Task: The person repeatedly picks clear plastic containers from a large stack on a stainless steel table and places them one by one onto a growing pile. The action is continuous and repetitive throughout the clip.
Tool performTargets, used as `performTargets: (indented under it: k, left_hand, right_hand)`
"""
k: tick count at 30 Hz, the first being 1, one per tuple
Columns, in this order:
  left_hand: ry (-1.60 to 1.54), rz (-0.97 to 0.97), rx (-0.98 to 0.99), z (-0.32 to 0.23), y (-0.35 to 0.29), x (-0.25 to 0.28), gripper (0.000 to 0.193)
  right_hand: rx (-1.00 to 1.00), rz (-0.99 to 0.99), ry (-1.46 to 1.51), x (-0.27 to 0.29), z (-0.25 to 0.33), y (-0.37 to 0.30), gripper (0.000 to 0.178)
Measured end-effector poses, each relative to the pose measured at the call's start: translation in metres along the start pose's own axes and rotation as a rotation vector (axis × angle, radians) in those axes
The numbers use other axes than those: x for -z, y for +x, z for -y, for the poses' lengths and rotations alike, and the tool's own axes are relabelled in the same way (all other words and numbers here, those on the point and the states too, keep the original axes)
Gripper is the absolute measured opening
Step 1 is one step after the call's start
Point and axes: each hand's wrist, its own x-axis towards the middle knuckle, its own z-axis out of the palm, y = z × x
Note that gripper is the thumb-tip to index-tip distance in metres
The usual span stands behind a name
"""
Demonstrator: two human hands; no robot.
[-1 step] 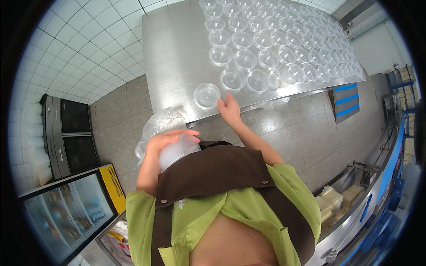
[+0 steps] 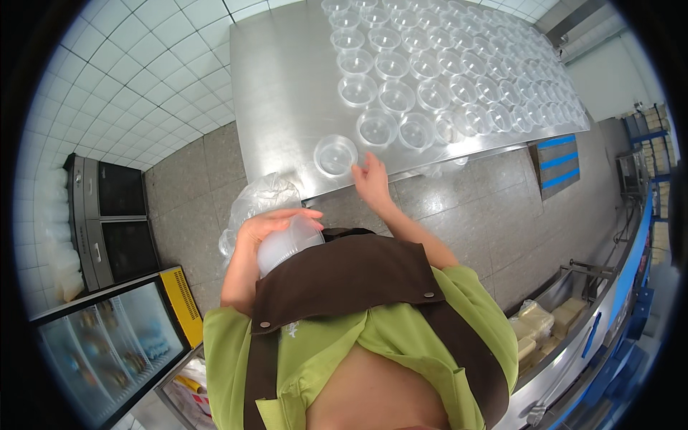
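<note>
My left hand (image 2: pixel 266 225) is wrapped over a stack of clear plastic bowls (image 2: pixel 289 242), held against the front of my apron. A clear plastic bag (image 2: pixel 259 203) bunches up beside that stack. One round clear plastic bowl (image 2: pixel 335 157) sits upright by the near edge of the steel table. Just right of its rim is my right hand (image 2: pixel 373 184), fingers apart with nothing visible between them; whether a fingertip touches the rim I cannot tell. Several rows of matching bowls (image 2: pixel 396 96) stand upright across the table to the right and back.
The steel table (image 2: pixel 276 93) has its near edge in front of me. Dark drawer units (image 2: pixel 115 218) and a glass-fronted fridge (image 2: pixel 107 351) stand at the left. A metal basin with wrapped pale blocks (image 2: pixel 534 322) is at the lower right. A blue-striped panel (image 2: pixel 559 163) lies beyond the table's edge.
</note>
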Motion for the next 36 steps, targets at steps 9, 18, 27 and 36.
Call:
performTargets:
  k: [9, 18, 27, 36]
  left_hand:
    - [0.027, -0.067, 0.136, -0.041, -0.005, 0.069, 0.086]
    - [0.342, -0.057, 0.103, -0.072, -0.042, 0.146, 0.059]
    - [0.051, -0.021, 0.117, -0.074, -0.082, 0.173, 0.061]
    - [0.032, -0.069, 0.009, -0.080, -0.105, 0.165, 0.070]
  right_hand:
    - [0.541, 0.437, 0.219, -0.048, 0.102, -0.042, 0.024]
    - [0.159, 0.561, 0.315, -0.108, 0.131, -0.017, 0.012]
    - [-0.292, 0.182, 0.350, -0.106, 0.057, -0.020, 0.017]
    - [-0.493, 0.121, 0.650, -0.110, 0.061, 0.017, 0.020]
